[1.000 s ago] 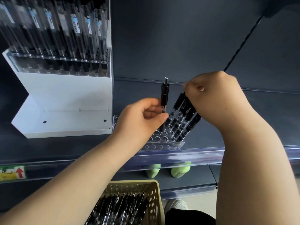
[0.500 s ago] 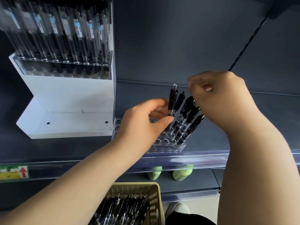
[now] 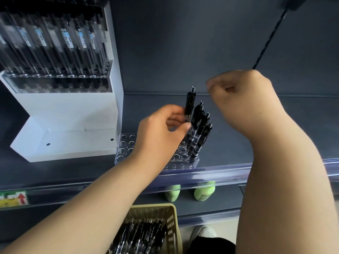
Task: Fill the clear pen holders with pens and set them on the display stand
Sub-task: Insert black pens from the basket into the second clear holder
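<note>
A clear pen holder [image 3: 126, 145] with rows of round holes sits on the dark shelf beside the white display stand [image 3: 73, 125]. Several black pens [image 3: 200, 129] stand tilted in its right end. My left hand [image 3: 161, 132] pinches one black pen [image 3: 190, 101] upright, just left of those pens and above the holder. My right hand [image 3: 242, 99] hovers above and to the right of the pens, fingers curled, with nothing visible in it. The stand's upper tier carries a full clear holder of pens [image 3: 55, 44].
A beige perforated basket [image 3: 170, 222] full of black pens sits below, near my body. The shelf's clear front rail [image 3: 220, 173] runs across. Two green objects [image 3: 204, 192] lie on the lower shelf. A dark cord [image 3: 269, 37] hangs at upper right.
My right hand let go of the bundle of pens, which now stands in the holder, and lifted up. My left hand still holds the single pen beside them.
</note>
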